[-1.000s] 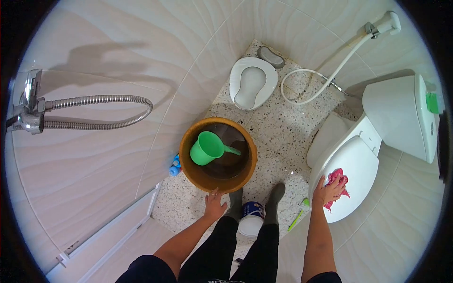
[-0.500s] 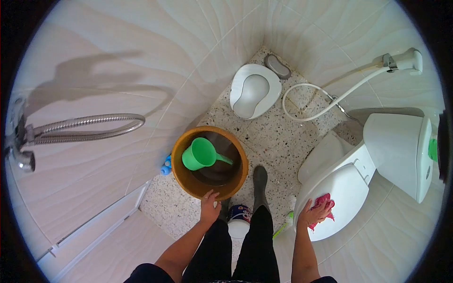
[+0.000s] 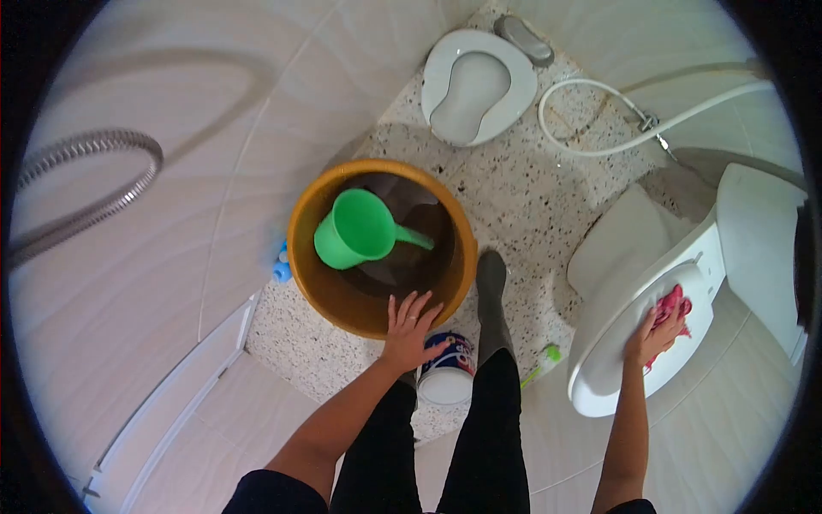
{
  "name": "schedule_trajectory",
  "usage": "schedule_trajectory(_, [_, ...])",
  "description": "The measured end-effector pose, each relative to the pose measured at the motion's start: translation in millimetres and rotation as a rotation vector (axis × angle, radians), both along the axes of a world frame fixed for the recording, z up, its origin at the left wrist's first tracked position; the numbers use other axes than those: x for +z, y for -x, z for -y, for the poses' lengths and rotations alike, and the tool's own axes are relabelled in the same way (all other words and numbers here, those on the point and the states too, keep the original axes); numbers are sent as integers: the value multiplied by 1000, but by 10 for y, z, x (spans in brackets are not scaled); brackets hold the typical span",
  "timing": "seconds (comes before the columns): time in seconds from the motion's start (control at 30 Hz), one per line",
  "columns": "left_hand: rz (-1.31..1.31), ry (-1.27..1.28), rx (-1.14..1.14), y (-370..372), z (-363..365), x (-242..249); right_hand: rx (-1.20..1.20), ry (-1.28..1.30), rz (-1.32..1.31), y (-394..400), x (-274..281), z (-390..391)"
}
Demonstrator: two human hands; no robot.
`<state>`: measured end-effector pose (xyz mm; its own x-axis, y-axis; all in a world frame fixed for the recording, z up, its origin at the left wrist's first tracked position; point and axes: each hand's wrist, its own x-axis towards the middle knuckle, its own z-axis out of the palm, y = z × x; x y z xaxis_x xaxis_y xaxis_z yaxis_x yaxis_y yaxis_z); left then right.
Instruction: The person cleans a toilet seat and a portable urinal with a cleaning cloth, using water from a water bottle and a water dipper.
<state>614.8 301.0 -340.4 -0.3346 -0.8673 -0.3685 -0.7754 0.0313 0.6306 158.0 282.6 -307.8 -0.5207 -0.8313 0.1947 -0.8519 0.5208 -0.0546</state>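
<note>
My left hand is open, fingers spread, at the near rim of the orange-brown basin. Dark water lies in the basin, with a green dipper in it. My right hand presses a crumpled pinkish-red cloth against the lid of the white toilet, fingers closed over the cloth. Between my legs, just below my left hand, stands a bucket with a dark printed label and a white lower part.
A white bedpan-shaped vessel and a grey oblong piece lie in the far corner. A white hose loops beside the toilet. A green-headed brush is near my boot. A metal shower hose hangs at left.
My view has shifted closer and lower. My left hand has spread its fingers and reaches further over the basin rim. My right hand has slid the cloth further up the toilet lid.
</note>
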Motion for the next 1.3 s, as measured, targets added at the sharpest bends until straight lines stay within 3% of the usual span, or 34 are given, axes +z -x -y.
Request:
schedule_trajectory(0.07, [138,46,-157,-33,-103,-243,-4,9,2,-54,23,37])
schedule_trajectory(0.27, [104,-39,-200,-149,30,-325,236,181,35,-456,183,337])
schedule_trajectory(0.37, [26,-124,-206,-184,18,-318,249,504,538,-1315,-57,799])
schedule_trajectory(0.4, [4,-149,-225,-188,45,-333,301,506,635,-1524,-186,976])
schedule_trajectory(0.43, [11,-146,-247,-192,72,-423,514,410,449,-1824,-505,1328])
schedule_trajectory(0.5, [-90,-190,-192,-205,56,-386,387,294,892,-2035,-990,1701])
schedule_trajectory(0.57, [-96,-260,-186,-185,99,-391,698,306,676,-2101,-1363,2076])
schedule_trajectory(0.6, [-104,-349,-178,-172,105,-394,693,315,669,-2144,-1494,2193])
schedule_trajectory(0.67, [-94,-332,-203,-146,97,-408,557,91,864,-2211,-1766,2408])
schedule_trajectory(0.7, [-84,-330,-222,-132,92,-416,554,109,861,-2225,-1910,2487])
schedule_trajectory(0.77, [-65,-329,-252,-109,105,-434,545,-218,870,-2255,-2189,2599])
schedule_trajectory(0.8, [-50,-338,-269,-114,121,-436,538,-192,872,-2321,-2276,2624])
schedule_trajectory(0.87, [-22,-385,-289,-108,147,-448,598,-399,719,-2484,-2397,2677])
schedule_trajectory(0.9, [-36,-414,-291,-108,140,-456,603,-375,717,-2525,-2469,2697])
schedule_trajectory(0.97, [-47,-459,-306,-114,132,-461,840,-273,221,-2583,-2592,2781])
schedule_trajectory(1.0, [-43,-430,-310,-106,148,-455,839,-246,208,-2598,-2635,2854])
schedule_trajectory(1.07, [9,-490,-379,-79,184,-442,892,-508,4,-2629,-2690,3006])
schedule_trajectory(1.3, [-134,-450,-313,-146,115,-516,990,-616,-21,-2508,-2755,3096])
